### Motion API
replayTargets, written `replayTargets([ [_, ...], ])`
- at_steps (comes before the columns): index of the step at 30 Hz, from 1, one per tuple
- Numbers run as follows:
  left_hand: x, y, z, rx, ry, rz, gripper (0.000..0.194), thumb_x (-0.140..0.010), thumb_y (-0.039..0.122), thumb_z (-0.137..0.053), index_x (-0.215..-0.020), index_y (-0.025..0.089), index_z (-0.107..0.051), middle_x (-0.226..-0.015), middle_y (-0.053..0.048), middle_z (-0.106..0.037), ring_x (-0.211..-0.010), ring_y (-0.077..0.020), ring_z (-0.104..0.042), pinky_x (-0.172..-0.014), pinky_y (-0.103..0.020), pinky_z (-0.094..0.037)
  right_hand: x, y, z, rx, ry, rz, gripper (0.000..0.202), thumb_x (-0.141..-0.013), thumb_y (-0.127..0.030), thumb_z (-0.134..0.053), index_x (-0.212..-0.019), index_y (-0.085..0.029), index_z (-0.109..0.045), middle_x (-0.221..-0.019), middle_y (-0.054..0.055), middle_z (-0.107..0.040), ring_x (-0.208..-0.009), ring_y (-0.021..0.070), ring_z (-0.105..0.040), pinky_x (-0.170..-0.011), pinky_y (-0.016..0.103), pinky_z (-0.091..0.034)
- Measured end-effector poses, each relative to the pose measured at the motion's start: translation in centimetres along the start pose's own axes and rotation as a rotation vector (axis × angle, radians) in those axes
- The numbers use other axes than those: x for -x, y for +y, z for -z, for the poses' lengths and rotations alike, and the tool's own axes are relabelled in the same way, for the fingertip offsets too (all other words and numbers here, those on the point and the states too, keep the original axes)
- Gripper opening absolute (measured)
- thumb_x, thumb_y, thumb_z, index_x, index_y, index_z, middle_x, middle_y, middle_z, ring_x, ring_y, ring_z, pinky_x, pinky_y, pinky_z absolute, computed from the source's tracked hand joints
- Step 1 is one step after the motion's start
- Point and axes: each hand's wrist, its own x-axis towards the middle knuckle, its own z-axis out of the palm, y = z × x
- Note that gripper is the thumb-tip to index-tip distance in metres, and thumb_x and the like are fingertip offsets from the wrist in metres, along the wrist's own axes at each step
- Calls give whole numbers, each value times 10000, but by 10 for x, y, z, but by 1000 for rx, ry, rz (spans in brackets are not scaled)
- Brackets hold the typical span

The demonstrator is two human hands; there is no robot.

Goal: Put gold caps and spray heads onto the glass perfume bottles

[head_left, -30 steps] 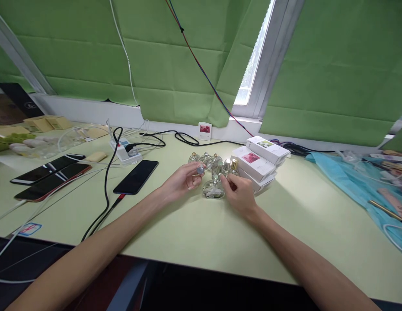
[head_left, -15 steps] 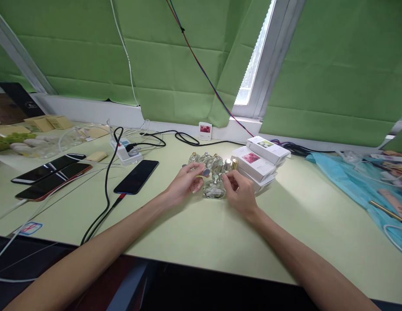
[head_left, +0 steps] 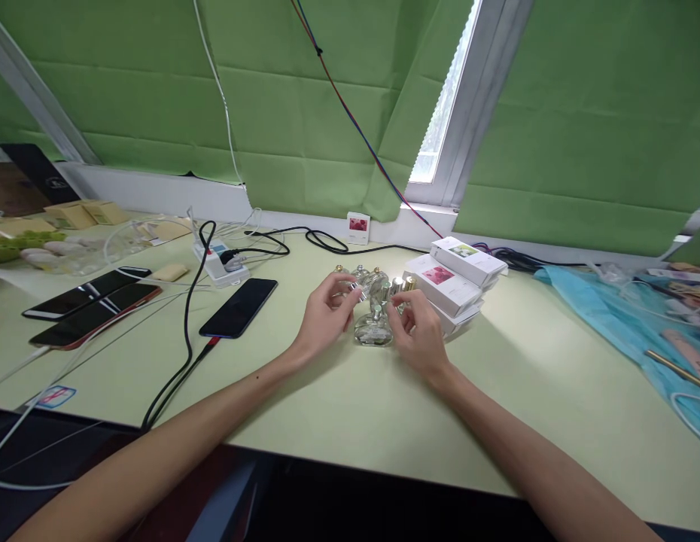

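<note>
Thumb and fingers of my left hand [head_left: 327, 310] pinch a small shiny silver cap [head_left: 355, 289], just left of a clear glass perfume bottle [head_left: 373, 331] standing on the table. My right hand [head_left: 418, 330] is at the bottle's right shoulder, thumb and forefinger bent close together. Whether they grip the bottle or something small, I cannot tell. Behind the front bottle stand several more glass bottles [head_left: 375, 281] with gold and silver tops, partly covered by my left hand. Metallic caps [head_left: 398, 284] in silver and gold stand beside them, close to my right fingers.
White boxes [head_left: 448, 290] are stacked right of the bottles. A small white box [head_left: 358, 228] stands by the wall. Phones [head_left: 238, 308], a power strip [head_left: 219, 263] and black cables [head_left: 187, 331] lie to the left. Blue plastic sheeting [head_left: 595, 309] is at the right.
My left hand has turned and tilted the cap, so its round grey end no longer faces me. My right hand has stayed almost in place beside the bottle.
</note>
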Motion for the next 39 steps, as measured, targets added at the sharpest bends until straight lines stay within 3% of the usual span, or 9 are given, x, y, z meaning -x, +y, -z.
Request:
replayTargets([
  [7, 9, -2, -3, -205, 65, -303, 254, -957, 395, -684, -1141, 226, -638, -1057, -27, -703, -728, -101, -681, -576, -202, -548, 1, -1, 0, -11, -36, -15, 31, -1009, -238, -568, -1008, -207, -566, -950, 30, -627, -563, 89, -468, -546, 255, -417],
  [13, 9, -1, -5, -290, 60, -521, 194, -976, 300, -669, -1142, 206, -638, -1031, -20, -735, -681, -79, -671, -592, -194, -564, 1, -1, -1, -29, -59, -39, 63, -1021, -267, -549, -1007, -208, -567, -962, 38, -637, -570, 98, -487, -547, 266, -423],
  [20, 9, 0, -9, -332, 41, -683, 181, -982, 222, -659, -1159, 191, -645, -1036, -43, -760, -619, -59, -614, -568, -184, -563, 2, -2, -1, -54, -75, -54, 45, -1009, -234, -532, -1009, -209, -571, -961, 38, -631, -579, 105, -493, -553, 277, -419],
  [39, 11, -7, -11, -411, -76, -684, 168, -998, 232, -638, -1163, 199, -653, -897, -9, -715, -550, -61, -526, -532, -199, -493, 3, 0, -2, -67, -96, -81, 64, -1003, -220, -514, -1031, -203, -569, -968, 41, -640, -555, 96, -474, -554, 285, -402],
])
